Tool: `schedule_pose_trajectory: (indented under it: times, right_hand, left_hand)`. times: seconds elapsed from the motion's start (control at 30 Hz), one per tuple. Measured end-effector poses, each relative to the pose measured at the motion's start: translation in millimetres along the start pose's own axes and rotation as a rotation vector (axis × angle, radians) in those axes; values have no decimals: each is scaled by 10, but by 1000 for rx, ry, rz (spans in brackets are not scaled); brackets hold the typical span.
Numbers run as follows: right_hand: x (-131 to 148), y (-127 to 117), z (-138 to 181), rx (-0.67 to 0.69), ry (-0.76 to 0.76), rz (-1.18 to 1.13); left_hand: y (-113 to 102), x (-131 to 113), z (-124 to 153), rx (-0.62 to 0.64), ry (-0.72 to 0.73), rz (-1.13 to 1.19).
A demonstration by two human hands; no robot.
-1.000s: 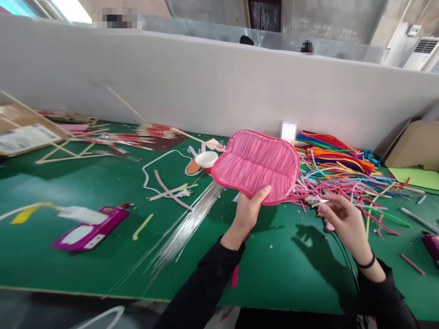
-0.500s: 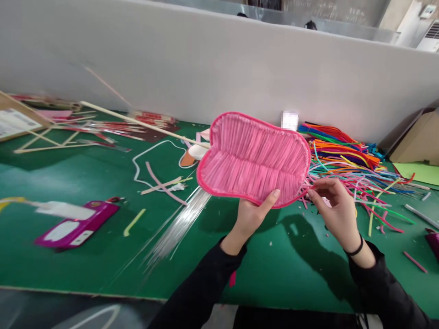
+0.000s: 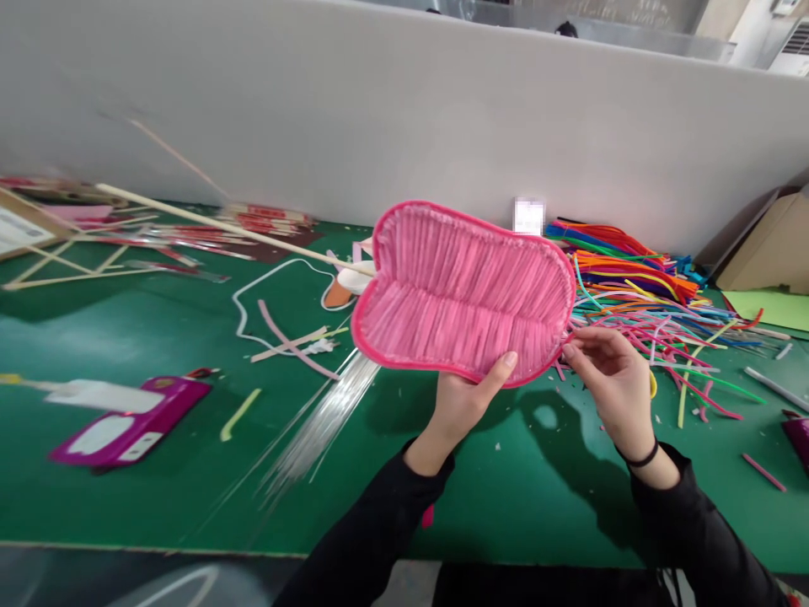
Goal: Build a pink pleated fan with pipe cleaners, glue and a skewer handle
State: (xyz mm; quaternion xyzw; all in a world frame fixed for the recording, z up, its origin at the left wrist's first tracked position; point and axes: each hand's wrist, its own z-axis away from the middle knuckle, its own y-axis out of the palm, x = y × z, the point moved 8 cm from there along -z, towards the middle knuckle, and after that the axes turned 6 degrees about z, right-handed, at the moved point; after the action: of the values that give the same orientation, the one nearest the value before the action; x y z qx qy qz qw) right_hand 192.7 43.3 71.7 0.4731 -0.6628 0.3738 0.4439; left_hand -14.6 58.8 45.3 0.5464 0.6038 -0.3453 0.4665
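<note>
A pink lobed panel (image 3: 464, 291) made of packed fuzzy stems with a darker pink rim hangs above the green table (image 3: 158, 337). My left hand (image 3: 464, 405) grips its lower edge, thumb on the front face. My right hand (image 3: 610, 379) pinches the panel's right edge with thumb and fingertips. Both sleeves are black, and a black band circles my right wrist.
A heap of coloured fuzzy stems (image 3: 638, 291) lies at the right. A bundle of thin silver wires (image 3: 322, 417) lies left of my arm. A magenta packet (image 3: 120, 426), wooden sticks (image 3: 208, 221), a white cup (image 3: 354, 278) and a cardboard box (image 3: 768, 253) surround them. A white partition (image 3: 379, 110) backs the table.
The panel has risen and tilted toward me. My right hand moved from above the table, where it held a small pale piece, to the panel's right edge.
</note>
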Motion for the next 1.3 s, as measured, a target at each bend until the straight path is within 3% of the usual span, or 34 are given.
schedule_pose_trajectory:
  times: [0.33,0.6,0.83,1.3]
  right_hand:
    - [58,10,71,-15,-118,22]
    - [105,10,149,3,-281,171]
    - [107,3,189,-6,-331,302]
    - [242,36,222,-4,-468,404]
  left_hand:
    - [12,-2,26,-15,0,-35]
    - [18,-9,20,-17,26,-29]
    - [35,-10,23,8,1,-4]
    - [35,233,48,10,-86,155]
